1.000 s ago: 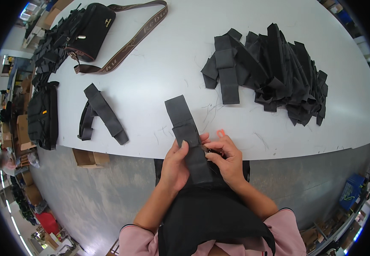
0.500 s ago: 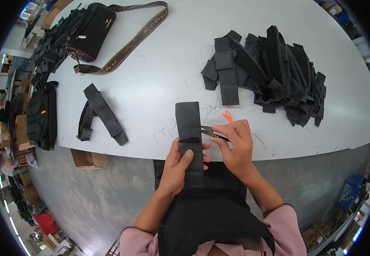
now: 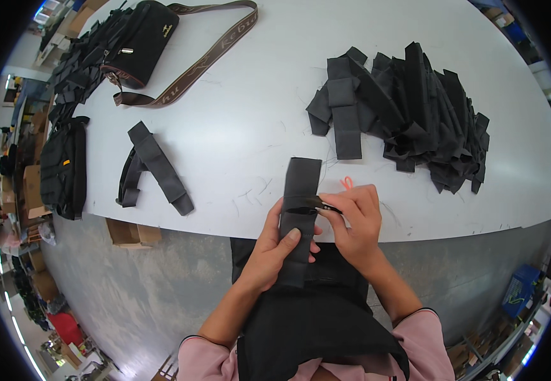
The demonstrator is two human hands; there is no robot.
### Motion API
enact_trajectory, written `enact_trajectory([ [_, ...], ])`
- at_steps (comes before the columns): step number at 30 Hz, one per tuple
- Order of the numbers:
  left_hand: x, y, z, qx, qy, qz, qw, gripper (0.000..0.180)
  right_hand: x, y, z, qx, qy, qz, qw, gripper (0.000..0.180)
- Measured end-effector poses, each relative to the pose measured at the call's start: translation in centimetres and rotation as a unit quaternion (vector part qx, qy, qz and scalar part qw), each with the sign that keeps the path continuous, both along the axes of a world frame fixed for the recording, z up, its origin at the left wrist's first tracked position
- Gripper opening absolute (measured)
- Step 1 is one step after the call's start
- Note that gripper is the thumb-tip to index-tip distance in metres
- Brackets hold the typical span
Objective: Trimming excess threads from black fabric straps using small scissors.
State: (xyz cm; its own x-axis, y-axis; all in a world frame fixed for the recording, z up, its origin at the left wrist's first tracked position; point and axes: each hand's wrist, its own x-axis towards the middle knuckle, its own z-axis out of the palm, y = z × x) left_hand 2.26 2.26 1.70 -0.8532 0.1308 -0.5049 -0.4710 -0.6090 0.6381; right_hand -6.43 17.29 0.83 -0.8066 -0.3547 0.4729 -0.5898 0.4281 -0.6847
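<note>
My left hand (image 3: 274, 247) grips a dark grey fabric strip (image 3: 303, 178), thumb on top and fingers wrapped beneath. The strip stands out over the table's front edge, with a fold or opening across its middle. In my right hand (image 3: 359, 222) is a pair of small black thread snips (image 3: 330, 208), pinched between thumb and fingers. Its tips meet the strip's right edge beside the opening, partly hidden by the fabric. An orange loop (image 3: 347, 183) shows just beyond my right fingers. Whether it is fixed to the snips I cannot tell.
A heap of similar dark strips (image 3: 428, 127) lies at the right of the white table (image 3: 237, 146). One folded strip (image 3: 161, 168) rests at the left. Beyond it are a black bag (image 3: 139, 47) with a brown strap and a black backpack (image 3: 64, 168). Loose threads dot the tabletop.
The strip has shifted right and tilted slightly in my left hand. The snips' tips have moved from beside the strip onto its edge at the opening.
</note>
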Motion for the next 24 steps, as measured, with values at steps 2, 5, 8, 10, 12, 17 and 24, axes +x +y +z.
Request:
enact_trajectory([
  [2, 0.08, 0.11, 0.15, -0.015, 0.000, -0.005, 1.000, 0.061, -0.10, -0.40, -0.26, 0.019, 0.018, 0.010, 1.000, 0.033],
  [5, -0.18, 0.22, 0.43, -0.036, 0.006, -0.012, 0.999, 0.061, -0.17, -0.46, -0.13, 0.044, 0.038, 0.028, 0.998, 0.034],
  [8, -0.07, 0.20, 0.48, -0.048, 0.007, -0.017, 0.999, 0.061, -0.02, -0.48, -0.09, 0.040, 0.023, 0.036, 0.998, 0.035],
  [10, 0.05, 0.11, 0.44, -0.054, 0.004, -0.014, 0.998, 0.061, -0.02, -0.70, -0.19, 0.028, 0.006, 0.040, 0.999, 0.034],
  [12, 0.12, 0.15, 0.38, -0.046, -0.001, -0.018, 0.999, 0.061, 0.02, -0.76, -0.37, 0.010, -0.019, 0.048, 0.999, 0.035],
  [17, -0.02, 0.26, 0.43, -0.053, -0.002, -0.019, 0.998, 0.062, 0.20, -0.84, -0.37, 0.019, -0.003, 0.033, 0.999, 0.036],
  [24, -0.03, 0.53, 0.68, -0.067, -0.008, -0.018, 0.998, 0.061, 0.69, -1.08, -0.54, 0.029, 0.025, 0.005, 0.999, 0.037],
])
